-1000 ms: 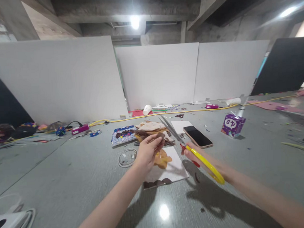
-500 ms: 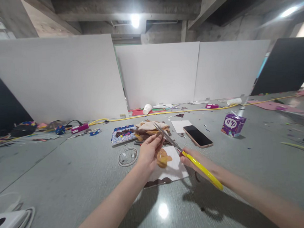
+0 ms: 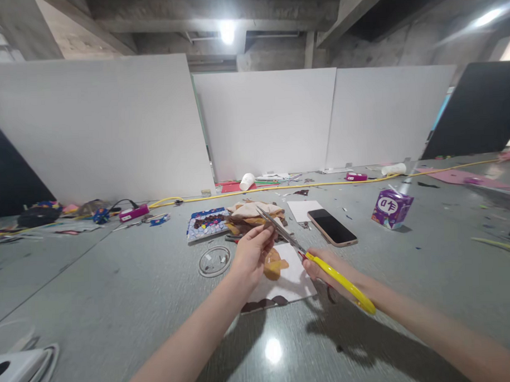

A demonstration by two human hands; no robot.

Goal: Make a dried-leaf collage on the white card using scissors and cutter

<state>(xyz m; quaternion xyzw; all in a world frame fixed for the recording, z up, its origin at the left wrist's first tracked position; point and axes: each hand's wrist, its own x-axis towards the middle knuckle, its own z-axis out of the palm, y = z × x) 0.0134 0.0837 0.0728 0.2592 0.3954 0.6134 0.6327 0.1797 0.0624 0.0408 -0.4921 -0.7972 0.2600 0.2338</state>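
Observation:
My left hand (image 3: 252, 252) is closed in a pinch on a small brown scrap, mostly covered by my fingers; whether it is cloth or paper I cannot make out. In my right hand (image 3: 322, 266) is a pair of scissors (image 3: 339, 280) with yellow handles, its blades pointing up and left to the scrap. Below both hands lies a white sheet (image 3: 298, 284) bearing tan and mustard shapes (image 3: 273, 268) and a dark brown wavy strip (image 3: 265, 304) along its near edge. Just beyond my left hand is a heap of brown and beige fabric scraps (image 3: 251, 210).
Left of the heap lies a patterned tray (image 3: 193, 232) with dark bits, near a coiled grey cable (image 3: 199, 266). A phone (image 3: 334, 228), a white card (image 3: 305, 211) and a purple drink carton (image 3: 390, 208) are to the right. A yellow cord (image 3: 280, 189) crosses behind.
The scissor blades have shifted slightly at the brown scrap, and my left fingers have moved a little with it. Both hands keep their holds.

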